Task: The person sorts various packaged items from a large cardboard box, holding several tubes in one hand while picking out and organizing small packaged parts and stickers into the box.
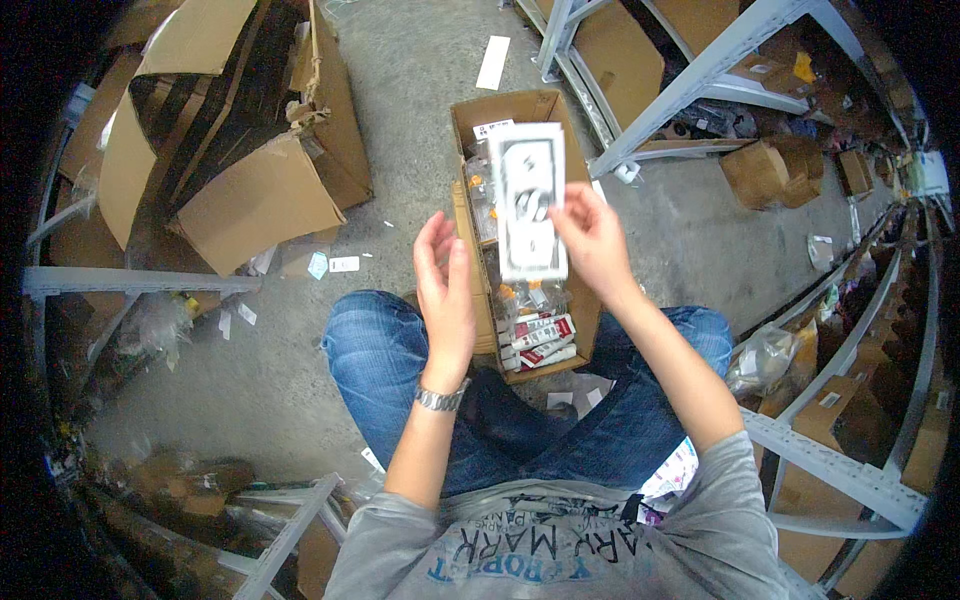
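Observation:
My right hand (592,235) pinches the lower right side of a flat white card (518,160), printed in black like a banknote and slightly blurred. The card is above a long, narrow open cardboard box (460,215) and hides part of its contents. My left hand (442,290) is at the box's left side, holding nothing, its fingers stretched and thumb apart. Inside the box, clear bags with orange bits (535,295) fill the middle. Several white and red slim packets (540,342) are stacked at its near end. A white label (492,129) shows near the far end.
I sit with crossed legs (380,340) on a concrete floor around the box's near end. A large torn carton (260,200) stands at the far left. Grey metal shelving (690,90) rises at the right. A smaller carton (775,172) and paper scraps (492,63) lie on the floor.

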`<state>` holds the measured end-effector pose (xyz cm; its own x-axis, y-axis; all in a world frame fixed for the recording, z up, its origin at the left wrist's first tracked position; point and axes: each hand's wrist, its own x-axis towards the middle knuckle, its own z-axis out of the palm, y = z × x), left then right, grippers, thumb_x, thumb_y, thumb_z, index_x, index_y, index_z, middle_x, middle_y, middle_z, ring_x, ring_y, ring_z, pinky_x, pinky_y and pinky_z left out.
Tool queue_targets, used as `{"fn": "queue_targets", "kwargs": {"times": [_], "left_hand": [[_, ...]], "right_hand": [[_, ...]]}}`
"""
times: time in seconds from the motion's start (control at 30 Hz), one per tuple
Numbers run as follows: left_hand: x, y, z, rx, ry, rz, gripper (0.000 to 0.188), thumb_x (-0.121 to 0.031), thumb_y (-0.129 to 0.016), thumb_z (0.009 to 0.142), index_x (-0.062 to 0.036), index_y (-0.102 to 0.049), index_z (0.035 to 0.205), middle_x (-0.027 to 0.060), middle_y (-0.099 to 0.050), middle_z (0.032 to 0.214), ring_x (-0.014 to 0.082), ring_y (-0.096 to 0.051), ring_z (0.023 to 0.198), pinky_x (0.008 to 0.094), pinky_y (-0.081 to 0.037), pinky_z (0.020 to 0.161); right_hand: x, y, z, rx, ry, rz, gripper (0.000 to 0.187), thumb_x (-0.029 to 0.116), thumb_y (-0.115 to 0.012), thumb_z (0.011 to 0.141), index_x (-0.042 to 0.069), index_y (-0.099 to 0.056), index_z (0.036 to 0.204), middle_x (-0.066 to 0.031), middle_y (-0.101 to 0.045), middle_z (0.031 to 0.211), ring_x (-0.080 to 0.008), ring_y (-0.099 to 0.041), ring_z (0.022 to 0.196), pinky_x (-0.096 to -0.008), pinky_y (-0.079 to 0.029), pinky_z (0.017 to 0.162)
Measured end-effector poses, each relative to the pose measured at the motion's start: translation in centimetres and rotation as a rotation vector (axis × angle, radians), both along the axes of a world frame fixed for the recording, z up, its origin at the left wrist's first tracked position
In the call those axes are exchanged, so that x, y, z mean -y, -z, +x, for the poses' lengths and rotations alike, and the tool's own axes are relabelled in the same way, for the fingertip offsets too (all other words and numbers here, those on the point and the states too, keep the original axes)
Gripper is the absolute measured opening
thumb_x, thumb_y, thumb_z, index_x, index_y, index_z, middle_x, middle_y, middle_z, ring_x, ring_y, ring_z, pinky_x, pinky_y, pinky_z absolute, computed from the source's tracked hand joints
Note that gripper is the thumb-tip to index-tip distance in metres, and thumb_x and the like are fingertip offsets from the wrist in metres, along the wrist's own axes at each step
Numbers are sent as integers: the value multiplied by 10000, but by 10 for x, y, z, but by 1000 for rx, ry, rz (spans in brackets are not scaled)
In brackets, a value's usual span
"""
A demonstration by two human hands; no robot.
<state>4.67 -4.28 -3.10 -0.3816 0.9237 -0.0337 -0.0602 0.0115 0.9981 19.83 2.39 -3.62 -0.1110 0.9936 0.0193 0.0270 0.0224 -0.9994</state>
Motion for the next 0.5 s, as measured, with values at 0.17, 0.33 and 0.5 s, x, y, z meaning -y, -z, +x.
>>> {"fn": "queue_targets", "kwargs": {"times": [0.17,0.33,0.5], "left_hand": [[1,3,-14,225,121,71,502,-9,-523,836,-1,-287,1279,111,-519,1120,146,-522,998,267,-430,852],[-7,-5,-27,418,-153,48,432,-1,-514,833,-13,-335,1226,88,-571,1044,138,-573,879,268,-476,761],[-6,0,-23,509,-98,31,461,12,-495,844,1,-286,1255,106,-563,1071,124,-553,934,248,-451,801]], "right_hand": [[31,-5,-19,-69,-357,-179,150,109,-551,841,10,-538,952,-46,-593,809,-84,-555,751,-230,-442,662],[-32,70,-11,310,136,-198,418,34,-463,802,56,-390,1213,-115,-536,950,-168,-560,745,-257,-454,645],[-83,95,-5,-490,226,-745,550,7,-440,754,96,-317,1282,-87,-496,880,-182,-519,614,-249,-367,435]]}}
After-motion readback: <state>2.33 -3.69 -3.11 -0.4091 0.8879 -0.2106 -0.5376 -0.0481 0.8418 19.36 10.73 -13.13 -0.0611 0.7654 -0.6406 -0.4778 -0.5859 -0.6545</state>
